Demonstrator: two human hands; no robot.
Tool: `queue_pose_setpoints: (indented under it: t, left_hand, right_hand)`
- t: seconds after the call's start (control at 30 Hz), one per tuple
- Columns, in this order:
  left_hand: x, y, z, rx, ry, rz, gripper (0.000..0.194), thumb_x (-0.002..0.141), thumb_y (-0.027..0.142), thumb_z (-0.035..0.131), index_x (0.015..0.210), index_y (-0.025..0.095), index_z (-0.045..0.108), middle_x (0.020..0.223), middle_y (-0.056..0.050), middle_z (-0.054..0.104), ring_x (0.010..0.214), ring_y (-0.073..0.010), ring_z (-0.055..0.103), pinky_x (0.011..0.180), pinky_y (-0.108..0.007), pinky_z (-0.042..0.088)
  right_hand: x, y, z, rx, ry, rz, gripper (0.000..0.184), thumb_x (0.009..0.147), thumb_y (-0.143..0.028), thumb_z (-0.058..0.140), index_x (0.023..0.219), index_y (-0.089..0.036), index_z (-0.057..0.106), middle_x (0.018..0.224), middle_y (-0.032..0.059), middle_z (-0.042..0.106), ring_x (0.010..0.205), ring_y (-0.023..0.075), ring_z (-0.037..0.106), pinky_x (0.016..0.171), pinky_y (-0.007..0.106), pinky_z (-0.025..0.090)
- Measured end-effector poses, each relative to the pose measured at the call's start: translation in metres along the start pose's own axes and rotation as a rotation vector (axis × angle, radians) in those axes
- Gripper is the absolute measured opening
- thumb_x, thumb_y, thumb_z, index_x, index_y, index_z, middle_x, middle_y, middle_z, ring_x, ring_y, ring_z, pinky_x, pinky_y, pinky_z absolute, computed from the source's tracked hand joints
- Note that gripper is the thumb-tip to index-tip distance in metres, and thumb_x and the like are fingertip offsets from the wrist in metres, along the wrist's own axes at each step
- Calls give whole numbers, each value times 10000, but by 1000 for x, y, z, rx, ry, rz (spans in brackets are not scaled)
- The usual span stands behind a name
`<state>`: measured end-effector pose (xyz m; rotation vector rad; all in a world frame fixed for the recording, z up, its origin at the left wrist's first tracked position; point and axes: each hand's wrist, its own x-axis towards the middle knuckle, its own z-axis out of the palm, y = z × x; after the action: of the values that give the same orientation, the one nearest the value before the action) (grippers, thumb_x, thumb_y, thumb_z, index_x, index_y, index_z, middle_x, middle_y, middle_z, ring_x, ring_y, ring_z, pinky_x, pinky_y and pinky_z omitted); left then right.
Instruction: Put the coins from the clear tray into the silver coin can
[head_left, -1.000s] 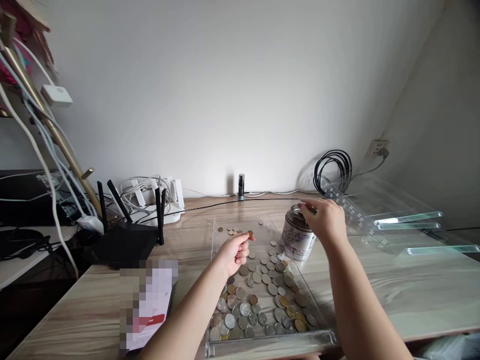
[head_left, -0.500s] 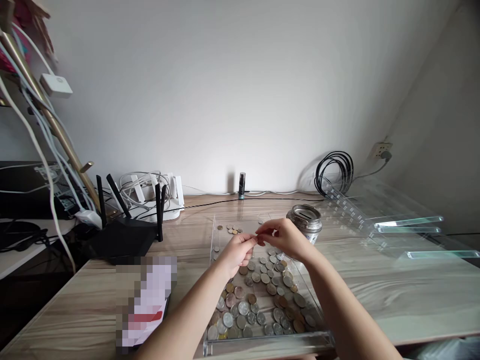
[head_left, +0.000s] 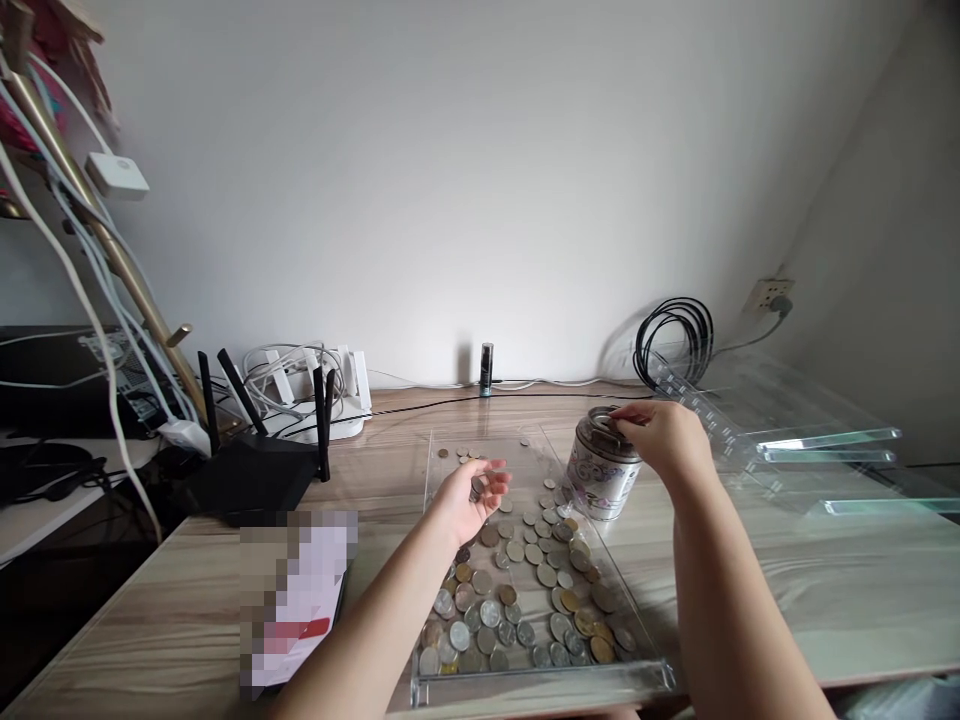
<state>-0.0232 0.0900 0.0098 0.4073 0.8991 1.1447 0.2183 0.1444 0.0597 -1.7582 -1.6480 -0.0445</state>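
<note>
My right hand (head_left: 664, 435) is over a round coin tin (head_left: 604, 475) with a silver lid and a flower pattern. Its thumb and fingers pinch a coin at the lid slot, mostly hidden by the fingertips. My left hand (head_left: 472, 500) hovers palm up, fingers curled, a coin (head_left: 476, 487) showing in the palm. Beneath it, a clear acrylic tray (head_left: 540, 678) holds many loose coins (head_left: 490, 612), silver and brassy. A few small coins (head_left: 466, 455) lie near the tray's far end. My left forearm covers part of the tray's left side.
Left of the tray lies a phone with a blurred screen (head_left: 311, 590). A black router (head_left: 255, 475) and a white router (head_left: 341, 420) stand behind it. A small dark bottle (head_left: 487, 370) is by the wall. Clear acrylic panels (head_left: 825, 445) and a coiled black cable (head_left: 675, 340) are at right.
My hands have parted. The right has moved from above the tray to the tin's lid, pinching a coin. My left has stayed over the tray and turned its palm up.
</note>
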Motion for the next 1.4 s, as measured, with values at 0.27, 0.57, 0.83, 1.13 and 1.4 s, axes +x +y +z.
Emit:
queue_pose_setpoints:
  t: [0.27, 0.57, 0.83, 1.13, 1.4]
  left_hand:
    - [-7, 3, 2, -62, -89, -10, 279, 820, 265, 417, 878, 38, 570, 812, -170, 628, 666, -162, 621, 583, -228, 497]
    - [-4, 6, 2, -215, -42, 2, 384, 809, 441, 393, 944, 122, 561, 691, -53, 574, 545, -134, 563, 478, -234, 448]
    - [0, 0, 2, -150, -37, -105, 359, 853, 389, 319, 688, 135, 514, 529, -3, 487, 417, -80, 467, 417, -182, 392]
    - [-2, 0, 3, -101, -73, -146, 319, 845, 328, 363, 641, 125, 500, 482, -14, 497, 414, -94, 508, 418, -189, 439]
    - [-5, 4, 1, -27, -141, -77, 293, 840, 232, 370, 875, 25, 575, 753, -161, 637, 586, -131, 609, 522, -183, 492]
  right_hand:
    - [-10, -18, 1, 84, 189, -294, 195, 693, -258, 527, 784, -198, 689, 842, 45, 657, 827, 211, 546, 746, 333, 420]
    - [-78, -94, 46, 224, -463, -833, 149, 758, -255, 525, 861, -207, 622, 828, 47, 598, 820, 156, 508, 665, 250, 417]
    - [-76, -92, 49, 272, -512, -747, 168, 759, -147, 464, 747, -198, 624, 757, 25, 610, 744, 134, 512, 641, 225, 375]
    - [-78, -93, 46, 257, -481, -721, 194, 715, -113, 461, 735, -207, 630, 712, 1, 620, 617, 105, 516, 573, 204, 354]
    - [-25, -46, 6, 152, 270, -253, 245, 776, -242, 418, 823, -198, 655, 845, 44, 649, 779, 165, 544, 672, 257, 383]
